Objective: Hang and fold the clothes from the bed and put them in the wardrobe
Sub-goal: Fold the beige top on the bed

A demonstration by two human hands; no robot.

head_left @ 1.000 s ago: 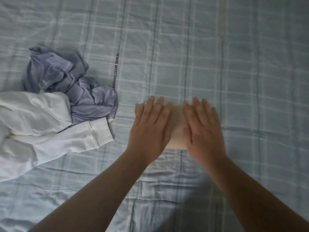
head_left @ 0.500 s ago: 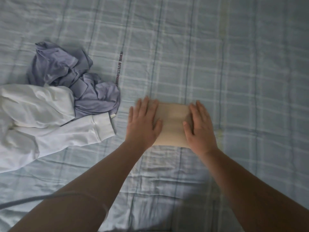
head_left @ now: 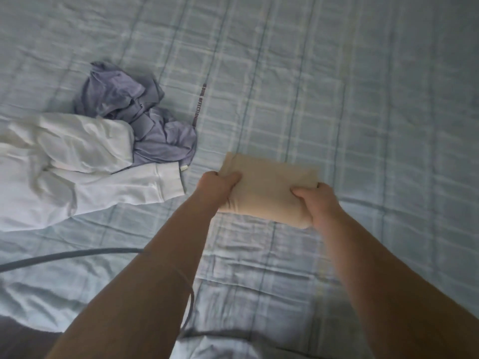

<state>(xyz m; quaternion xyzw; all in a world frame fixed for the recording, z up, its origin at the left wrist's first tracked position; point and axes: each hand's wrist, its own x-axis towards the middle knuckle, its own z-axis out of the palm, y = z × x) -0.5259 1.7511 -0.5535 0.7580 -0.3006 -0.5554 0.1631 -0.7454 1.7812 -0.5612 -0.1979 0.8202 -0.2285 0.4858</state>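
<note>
Holding the folded beige garment point(head_left: 267, 187) over the checked bed point(head_left: 363, 99), left grip point(head_left: 219, 187) curling round its left end, right grip point(head_left: 317, 203) round its right. Lying well left and touching each other, white sweatshirt point(head_left: 77, 164) and crumpled lilac garment point(head_left: 134, 112).

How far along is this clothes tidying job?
One piece looks done: the beige garment is folded into a packet. In hand: the left hand and right hand grip its ends. To do: the white garment and the crumpled lilac garment lie unfolded on the bed.

Folded beige rectangular garment point(head_left: 269, 187), gripped at both ends.
</note>
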